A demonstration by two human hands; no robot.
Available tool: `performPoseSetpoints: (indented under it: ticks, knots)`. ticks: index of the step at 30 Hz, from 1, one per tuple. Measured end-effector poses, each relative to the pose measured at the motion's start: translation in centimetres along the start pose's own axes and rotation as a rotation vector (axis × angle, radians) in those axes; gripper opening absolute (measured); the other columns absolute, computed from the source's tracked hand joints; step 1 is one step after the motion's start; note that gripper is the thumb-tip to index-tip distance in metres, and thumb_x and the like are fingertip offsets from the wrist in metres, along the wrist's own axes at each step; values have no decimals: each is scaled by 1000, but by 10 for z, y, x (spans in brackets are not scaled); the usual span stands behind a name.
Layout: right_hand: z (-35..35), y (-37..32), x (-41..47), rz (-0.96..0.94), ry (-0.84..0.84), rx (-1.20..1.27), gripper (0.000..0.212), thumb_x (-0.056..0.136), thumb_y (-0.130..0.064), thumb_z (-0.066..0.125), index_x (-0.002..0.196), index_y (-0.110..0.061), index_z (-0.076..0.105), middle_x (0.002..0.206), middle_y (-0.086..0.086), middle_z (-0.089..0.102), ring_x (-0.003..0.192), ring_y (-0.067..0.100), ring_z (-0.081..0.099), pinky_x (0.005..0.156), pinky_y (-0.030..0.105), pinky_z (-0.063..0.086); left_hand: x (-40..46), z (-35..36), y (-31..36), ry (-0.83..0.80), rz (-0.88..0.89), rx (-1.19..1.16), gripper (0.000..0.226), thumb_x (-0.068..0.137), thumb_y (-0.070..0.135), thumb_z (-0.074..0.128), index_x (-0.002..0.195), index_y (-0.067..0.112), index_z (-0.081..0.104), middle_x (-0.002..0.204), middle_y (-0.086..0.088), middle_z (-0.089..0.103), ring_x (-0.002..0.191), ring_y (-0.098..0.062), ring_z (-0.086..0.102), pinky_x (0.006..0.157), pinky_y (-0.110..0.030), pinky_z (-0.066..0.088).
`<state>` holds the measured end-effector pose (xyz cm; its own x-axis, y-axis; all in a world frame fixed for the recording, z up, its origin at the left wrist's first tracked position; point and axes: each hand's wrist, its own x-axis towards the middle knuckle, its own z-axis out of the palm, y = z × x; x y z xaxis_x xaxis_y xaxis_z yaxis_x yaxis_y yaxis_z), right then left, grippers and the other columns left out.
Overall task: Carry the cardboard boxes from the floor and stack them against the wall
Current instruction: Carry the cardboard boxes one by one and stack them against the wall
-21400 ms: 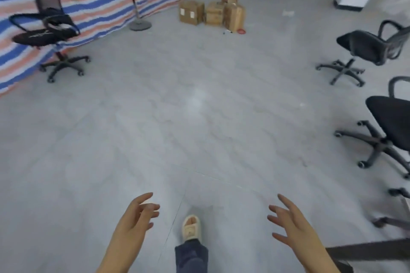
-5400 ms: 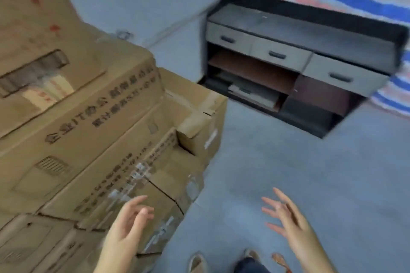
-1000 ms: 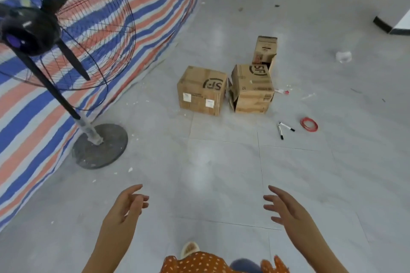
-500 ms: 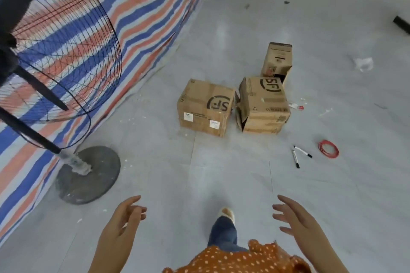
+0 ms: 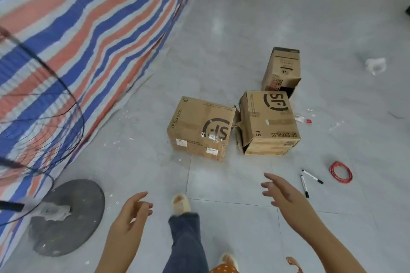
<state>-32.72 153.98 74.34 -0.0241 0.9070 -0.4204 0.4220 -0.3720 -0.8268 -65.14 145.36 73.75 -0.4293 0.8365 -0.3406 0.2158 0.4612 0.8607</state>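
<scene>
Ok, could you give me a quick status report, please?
Left hand and right hand open, empty. Three cardboard boxes on floor ahead. Markers near the path.

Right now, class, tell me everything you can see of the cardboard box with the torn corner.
The torn box is brown corrugated cardboard printed with a black SF logo and "SF EXPRESS" along one edge. It sits on the grey floor, top face tilted slightly. Its near left corner is split, a flap hanging open. Tape strips cross its top. The left box lies close beside it, the far box just behind. Neither hand touches it.
</scene>
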Motion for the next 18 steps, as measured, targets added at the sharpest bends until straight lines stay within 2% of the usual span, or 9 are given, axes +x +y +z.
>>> performPoseSetpoints:
  ticks: [2, 7, 10, 14, 16, 18]
  knots:
    - [7, 4, 23, 69, 28, 35, 22, 97, -29, 48, 115, -40, 56, 105, -15, 68, 95, -1, 65, 88, 30, 50, 42, 3, 5, -33, -41, 31, 19, 95, 20, 50, 104, 34, 59, 94, 5, 70, 93, -17, 66, 94, -47, 48]
    - [25, -4, 93, 245, 155, 136, 25, 98, -24, 49, 121, -25, 58, 104, -9, 69, 95, 8, 66, 79, 29, 51, 175, 11, 42, -120, -65, 96, 18, 98, 22, 45, 112, 23, 56, 101, -4, 66, 94, -21, 63, 96, -44, 48]
    - [35, -35, 145, 273, 173, 152, 25, 99, -24, 47, 122, -25, 57, 105, -8, 68, 95, 8, 66, 76, 27, 50, 248, 21, 80, -176, -20, 118, 18, 99, 21, 44, 113, 23, 55, 97, 2, 64, 92, -16, 63, 90, -37, 49]
    - [52, -66, 219, 257, 159, 167, 26, 100, -22, 42, 124, -27, 52, 110, -6, 65, 99, 7, 63, 81, 26, 50, 330, 52, 101, -267, -40, 136, 18, 100, 16, 43, 113, 22, 55, 95, 1, 65, 88, -12, 63, 79, -26, 48]
    - [63, -64, 260, 304, 143, 219, 25, 101, -20, 41, 124, -24, 51, 111, -2, 64, 98, 9, 63, 78, 24, 51, 366, 73, 93, -237, -117, 101, 18, 100, 17, 42, 114, 19, 54, 96, -2, 64, 88, -14, 62, 78, -27, 48]
    - [80, -51, 302, 378, 121, 255, 24, 102, -19, 40, 124, -22, 50, 110, 0, 63, 93, 7, 63, 70, 17, 51, 403, 95, 73, -150, -226, 31, 18, 100, 20, 43, 113, 16, 54, 96, -5, 63, 87, -17, 62, 79, -30, 49]
